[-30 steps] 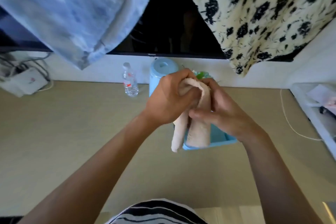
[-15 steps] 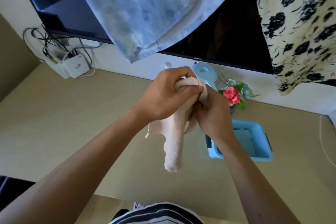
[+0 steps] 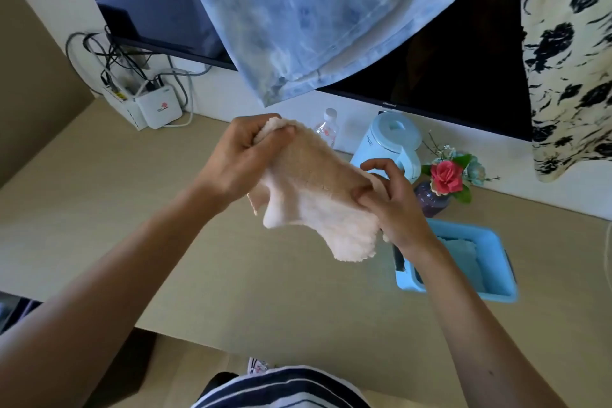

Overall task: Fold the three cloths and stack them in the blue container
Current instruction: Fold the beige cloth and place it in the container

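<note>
A fluffy pale pink cloth [image 3: 318,195] hangs spread in the air above the table, between both hands. My left hand [image 3: 241,159] grips its upper left corner. My right hand [image 3: 390,205] pinches its right edge between thumb and fingers. The blue container [image 3: 496,252] stands on the table at the right, partly behind my right wrist. A folded light blue cloth [image 3: 463,258] lies inside it. No third cloth is in sight.
A light blue kettle [image 3: 390,142], a water bottle [image 3: 326,131] and a vase with a pink flower [image 3: 443,179] stand along the wall. A white router with cables [image 3: 155,106] sits at the back left. Blue and floral garments hang overhead in front of a dark screen.
The hands have pulled apart and spread the pink cloth wider; it was bunched and hanging down. The view has shifted left, so the container now sits further right.
</note>
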Motion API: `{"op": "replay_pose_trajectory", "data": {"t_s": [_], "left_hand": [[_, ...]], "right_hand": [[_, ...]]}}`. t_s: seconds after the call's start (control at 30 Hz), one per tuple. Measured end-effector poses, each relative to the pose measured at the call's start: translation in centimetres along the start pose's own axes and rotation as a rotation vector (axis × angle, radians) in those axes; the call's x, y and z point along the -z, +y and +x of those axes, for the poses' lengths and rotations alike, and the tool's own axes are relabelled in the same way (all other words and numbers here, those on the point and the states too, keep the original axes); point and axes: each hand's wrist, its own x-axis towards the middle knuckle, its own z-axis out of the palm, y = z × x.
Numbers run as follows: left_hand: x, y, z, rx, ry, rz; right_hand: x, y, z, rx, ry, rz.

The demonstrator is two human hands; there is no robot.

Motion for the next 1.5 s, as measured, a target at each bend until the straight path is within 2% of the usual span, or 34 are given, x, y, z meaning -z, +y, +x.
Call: {"op": "replay_pose_trajectory", "data": {"t_s": [0.13, 0.3, 0.47, 0.63, 0.9, 0.97, 1.13, 1.33, 1.5], "left_hand": [[0.9, -1.0, -0.1, 0.011, 0.014, 0.041], [1.5, -1.7, -0.4, 0.028, 0.034, 0.044], [2.6, -3.5, -0.2, 0.049, 0.035, 0.133], [3.9, -7.2, 0.8, 0.098, -0.052, 0.324], [5.1, -9.1, 0.8, 0.058, -0.031, 0.393], [5.5, -9.4, 0.0, 0.028, -0.073, 0.429], [6.4, -13.7, -4.1, 0.112, -0.283, 0.462], [4.2, -21.5, -10.6, 0.366, -0.495, 0.513], [3.0, -25.2, -13.0, 0.471, -0.551, 0.507]], "right_hand": [[0.0, 0.5, 0.5, 0.05, 0.036, -0.073], [1.1, 1.2, 1.3, 0.212, 0.107, -0.17], [2.2, 2.6, 2.1, 0.217, 0.101, -0.299], [2.2, 4.4, 3.8, 0.152, 0.13, -0.416], [3.9, 4.2, 3.5, 0.136, 0.105, -0.365], [4.1, 4.4, 2.2, 0.143, 0.068, -0.348], [2.3, 8.5, -1.5, -0.05, -0.099, -0.24], [-1.9, 18.5, -5.3, -0.29, -0.379, -0.45], [-3.7, 23.6, -7.3, -0.389, -0.369, -0.476]]}}
